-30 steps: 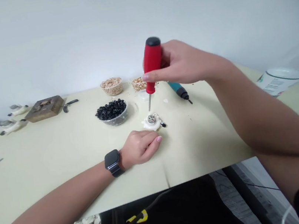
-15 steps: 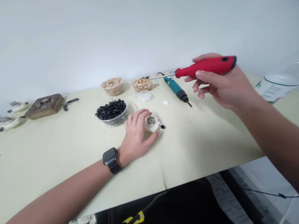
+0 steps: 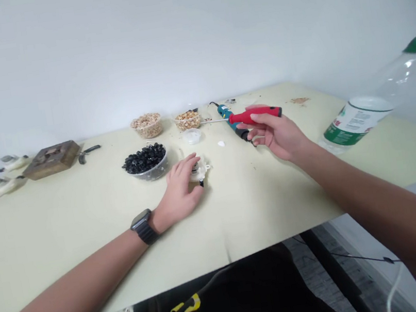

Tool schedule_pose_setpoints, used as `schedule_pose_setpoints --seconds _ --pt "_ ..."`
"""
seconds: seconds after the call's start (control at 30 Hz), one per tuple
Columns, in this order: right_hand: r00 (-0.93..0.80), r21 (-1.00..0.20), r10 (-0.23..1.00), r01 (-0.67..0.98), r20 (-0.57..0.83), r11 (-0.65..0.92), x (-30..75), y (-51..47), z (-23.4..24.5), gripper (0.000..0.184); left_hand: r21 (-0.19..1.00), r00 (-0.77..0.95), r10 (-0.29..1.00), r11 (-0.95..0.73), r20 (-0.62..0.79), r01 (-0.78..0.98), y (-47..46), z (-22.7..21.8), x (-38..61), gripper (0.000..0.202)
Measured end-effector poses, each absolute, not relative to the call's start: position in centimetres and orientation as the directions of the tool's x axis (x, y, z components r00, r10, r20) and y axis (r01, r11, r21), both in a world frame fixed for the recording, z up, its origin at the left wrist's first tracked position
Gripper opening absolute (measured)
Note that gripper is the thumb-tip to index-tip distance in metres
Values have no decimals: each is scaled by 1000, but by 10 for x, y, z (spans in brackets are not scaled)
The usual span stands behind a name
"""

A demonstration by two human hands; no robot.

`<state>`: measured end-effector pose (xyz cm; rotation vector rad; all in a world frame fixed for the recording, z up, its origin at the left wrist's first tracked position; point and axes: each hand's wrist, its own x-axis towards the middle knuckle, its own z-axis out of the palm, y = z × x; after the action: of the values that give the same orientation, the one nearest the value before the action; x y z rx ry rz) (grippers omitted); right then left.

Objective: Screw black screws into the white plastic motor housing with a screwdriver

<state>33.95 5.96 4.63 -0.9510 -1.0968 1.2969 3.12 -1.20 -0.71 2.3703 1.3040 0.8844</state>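
My left hand (image 3: 180, 183), with a dark watch on its wrist, rests on the table with thumb and fingers curved around a small white plastic part (image 3: 202, 168). Fingers partly hide the part; a short black piece (image 3: 201, 182) pokes out near the thumb. My right hand (image 3: 275, 134) grips a red-handled screwdriver (image 3: 251, 116), its thin shaft pointing left. The shaft's end appears at the edge of a clear tub (image 3: 188, 122) of small golden-brown pieces; whether it touches is unclear. Beneath the right hand lies a teal power screwdriver (image 3: 224, 113), partly covered.
A tub of black parts (image 3: 145, 161) stands left of my left hand, with a tub of beige pieces (image 3: 147, 126) behind. A lid (image 3: 191, 136) lies nearby. Farther left are a block (image 3: 52, 160), pliers (image 3: 89, 152) and white assemblies (image 3: 4, 186). A large bottle (image 3: 358, 115) stands right.
My right hand has lowered the screwdriver towards the tub of golden-brown pieces. The white part has turned in my left hand, its black piece now nearer the thumb. The view has shifted right.
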Motion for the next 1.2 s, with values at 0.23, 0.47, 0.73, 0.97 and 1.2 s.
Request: schedule_pose_setpoints --seconds 0.23,0.47,0.73,0.97,1.2 --pt "-98 -970 991 -235 91 66 331 55 38 41 550 389 848 -530 360 645 -10 -7 32 70" --pt "-87 -969 994 -242 72 49 330 54 39 40 606 454 817 -571 355 554 -6 -6 27 66" --pt "-89 -968 994 -248 69 45 332 55 39 34 613 467 811 -577 353 539 -6 0 22 82" --pt "-205 -975 977 -221 58 11 333 54 35 52 396 468 731 -671 497 627 -21 9 16 71" --pt "-319 -985 944 -172 85 31 330 48 32 53 30 412 895 -423 173 906 -23 41 6 34"
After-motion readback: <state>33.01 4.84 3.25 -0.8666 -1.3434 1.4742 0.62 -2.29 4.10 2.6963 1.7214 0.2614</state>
